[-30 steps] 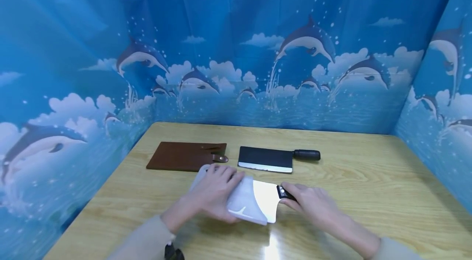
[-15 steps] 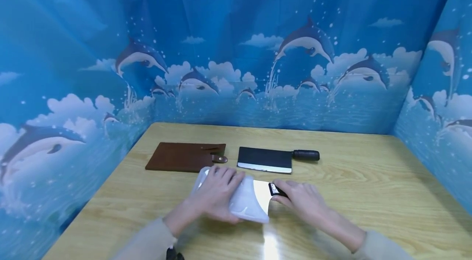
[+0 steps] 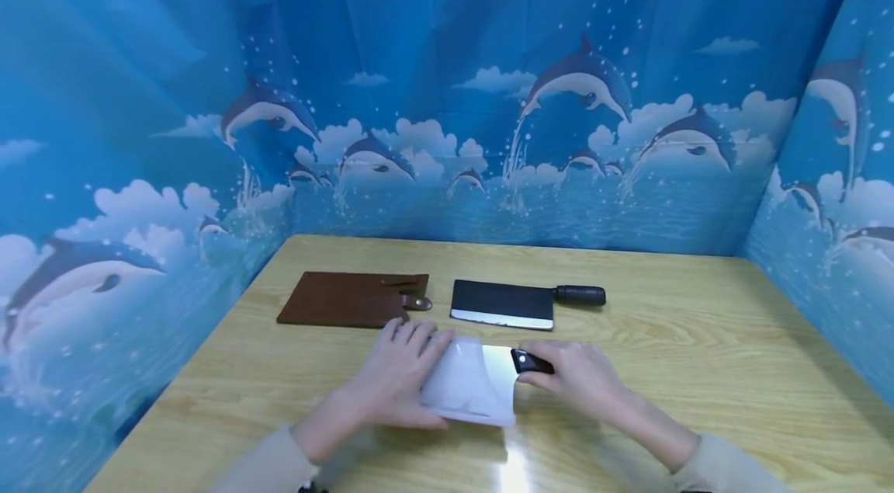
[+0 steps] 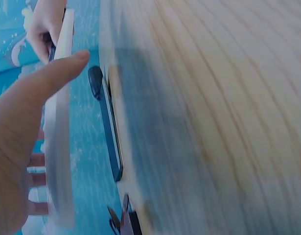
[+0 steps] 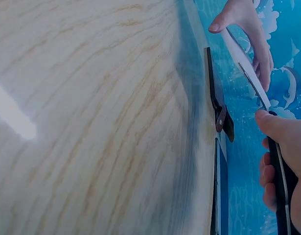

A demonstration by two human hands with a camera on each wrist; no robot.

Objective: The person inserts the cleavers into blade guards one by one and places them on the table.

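Observation:
In the head view a cleaver with a black handle (image 3: 532, 362) and a shiny blade (image 3: 499, 369) is tilted above the table. A whitish translucent blade cover (image 3: 457, 384) surrounds most of that blade, leaving a strip bare beside the handle. My right hand (image 3: 583, 380) grips the handle, thumb on top. My left hand (image 3: 394, 376) holds the cover at its left end and hides that end. Seen from the left wrist, the cover (image 4: 59, 147) stands between my thumb (image 4: 67, 68) and the fingers behind it.
Behind my hands, a brown leather sheath (image 3: 342, 299) with a snap strap lies on the wooden table (image 3: 698, 338) at left. To its right lies a second, dark-bladed cleaver (image 3: 503, 297), handle pointing right. A dolphin-print curtain (image 3: 433, 89) encloses the table.
The right hand has moved the cleaver leftward, so less bare blade shows outside the cover. My left hand has shifted left and now hides the cover's far end.

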